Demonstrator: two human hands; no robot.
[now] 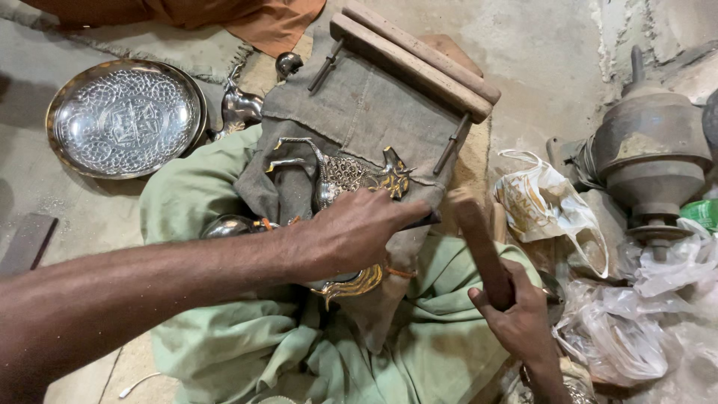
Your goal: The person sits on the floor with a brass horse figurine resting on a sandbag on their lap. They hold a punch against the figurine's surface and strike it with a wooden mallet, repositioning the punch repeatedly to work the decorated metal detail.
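On your lap, in the head view, a grey cloth point(359, 112) is draped over a wooden clamp frame point(419, 56), and an ornate silver-and-gold metal piece point(340, 176) lies on the cloth over your green garment point(299, 344). Your left hand point(351, 236) presses down on that piece, fingers bent around a thin dark tool point(430, 219) whose tip shows just past your fingertips. Your right hand point(516, 314) is clenched around the lower end of a wooden mallet point(479, 243), which tilts up toward the tool; its head is blurred. To the left, an embossed silver plate point(123, 116) rests on the floor, well apart from your hands. To the right, crumpled plastic bags point(598, 299) crowd close beside your right hand, with a squat metal vessel point(651, 150) behind them.
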